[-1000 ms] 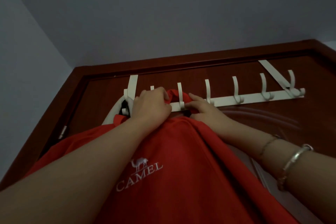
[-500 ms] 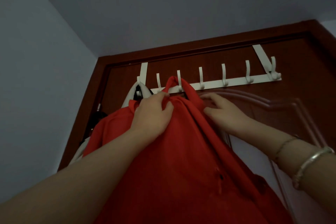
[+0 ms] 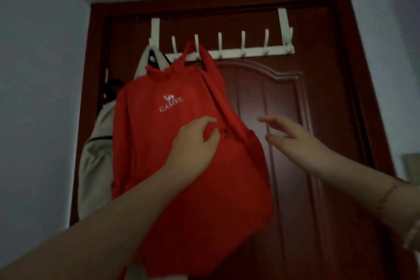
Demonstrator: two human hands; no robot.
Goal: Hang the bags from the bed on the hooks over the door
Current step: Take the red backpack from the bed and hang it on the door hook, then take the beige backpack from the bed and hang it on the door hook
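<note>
A red backpack [image 3: 186,188] with a white CAMEL logo hangs by its top loop from the third hook of the white over-door hook rack [image 3: 250,53]. My left hand [image 3: 195,143] lies flat against the front of the red backpack, fingers spread, gripping nothing. Just right of the bag, my right hand [image 3: 293,138] hovers with open fingers in front of the door and touches nothing. A beige bag [image 3: 95,166] hangs from the leftmost hook, half hidden behind the red one.
The dark red wooden door [image 3: 295,120] fills the middle of the view. Several white hooks to the right of the red backpack carry nothing. A pale wall [image 3: 38,98] stands close on the left, and a black strap shows near the door's left edge.
Both hands have come down from the hook rack and let go of the red backpack's loop, which now stays on the hook. My view has pulled back from the door.
</note>
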